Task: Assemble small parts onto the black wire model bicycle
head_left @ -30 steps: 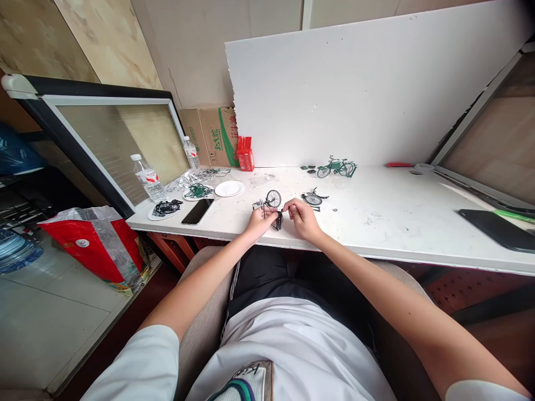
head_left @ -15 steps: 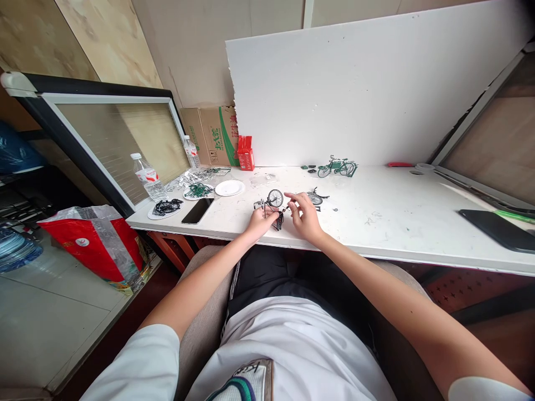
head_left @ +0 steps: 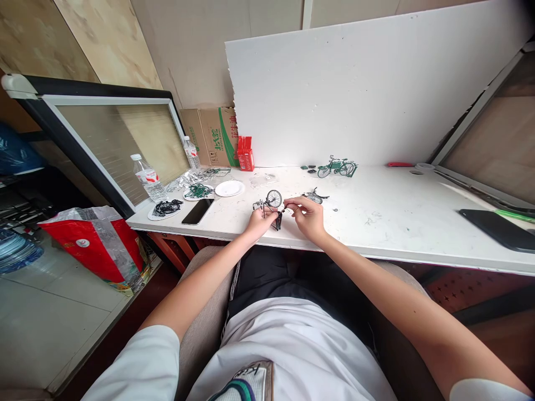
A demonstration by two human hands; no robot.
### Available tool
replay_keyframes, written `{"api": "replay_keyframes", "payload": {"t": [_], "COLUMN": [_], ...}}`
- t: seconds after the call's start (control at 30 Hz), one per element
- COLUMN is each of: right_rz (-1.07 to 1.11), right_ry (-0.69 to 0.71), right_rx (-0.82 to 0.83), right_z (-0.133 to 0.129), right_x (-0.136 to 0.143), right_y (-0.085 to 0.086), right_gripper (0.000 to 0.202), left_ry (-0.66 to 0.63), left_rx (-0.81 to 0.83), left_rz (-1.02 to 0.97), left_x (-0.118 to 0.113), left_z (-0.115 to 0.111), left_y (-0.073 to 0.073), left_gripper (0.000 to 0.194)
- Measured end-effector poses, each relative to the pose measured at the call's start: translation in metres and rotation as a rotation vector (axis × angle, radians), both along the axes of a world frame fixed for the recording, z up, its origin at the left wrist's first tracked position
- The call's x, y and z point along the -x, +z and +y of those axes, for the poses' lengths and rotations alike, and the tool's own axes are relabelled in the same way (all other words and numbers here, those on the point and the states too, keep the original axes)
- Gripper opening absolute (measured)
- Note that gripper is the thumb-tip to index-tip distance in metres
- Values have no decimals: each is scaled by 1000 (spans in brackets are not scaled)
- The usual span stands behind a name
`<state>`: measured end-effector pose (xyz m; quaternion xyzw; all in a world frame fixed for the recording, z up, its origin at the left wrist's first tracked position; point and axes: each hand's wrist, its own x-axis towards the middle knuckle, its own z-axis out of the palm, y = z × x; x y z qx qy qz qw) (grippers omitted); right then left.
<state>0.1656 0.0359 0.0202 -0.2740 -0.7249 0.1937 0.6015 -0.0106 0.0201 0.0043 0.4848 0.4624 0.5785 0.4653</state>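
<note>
My left hand (head_left: 259, 224) is closed around a small black model bicycle (head_left: 275, 199), tilted with one spoked wheel uppermost, near the table's front edge. Across from it, my right hand (head_left: 308, 217) pinches a small black bicycle part (head_left: 283, 210) at the model's right side. Whether that part is joined to the model cannot be made out. Behind my right hand lies another black wheel piece (head_left: 314, 196) with thin parts, partly hidden by the fingers. A green model bicycle (head_left: 337, 166) stands farther back on the white table (head_left: 388, 217).
On the left are a phone (head_left: 198, 211), a white plate (head_left: 229, 188), black parts (head_left: 166, 208), green parts (head_left: 199, 191) and water bottles (head_left: 149, 177). A red box (head_left: 246, 153) stands before a carton (head_left: 215, 136). To the right lies a black flat object (head_left: 499, 229).
My right hand has turned slightly, its fingers drawing together and reaching left against the part by the bicycle. My left hand and the model have barely moved.
</note>
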Motion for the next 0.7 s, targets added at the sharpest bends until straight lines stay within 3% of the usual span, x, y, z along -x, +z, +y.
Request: {"api": "replay_keyframes", "payload": {"t": [0.43,0.7], "right_rz": [59,99], "right_ry": [43,227], "right_rx": [62,173], "right_z": [0,1], "right_x": [1,4], "right_y": [3,0], "right_gripper": [20,25], "left_ry": [2,5], "left_rx": [-5,-12], "left_rz": [10,20], "left_x": [1,2], "left_z": [1,3], "left_y": [-1,-3], "left_gripper": [16,15]}}
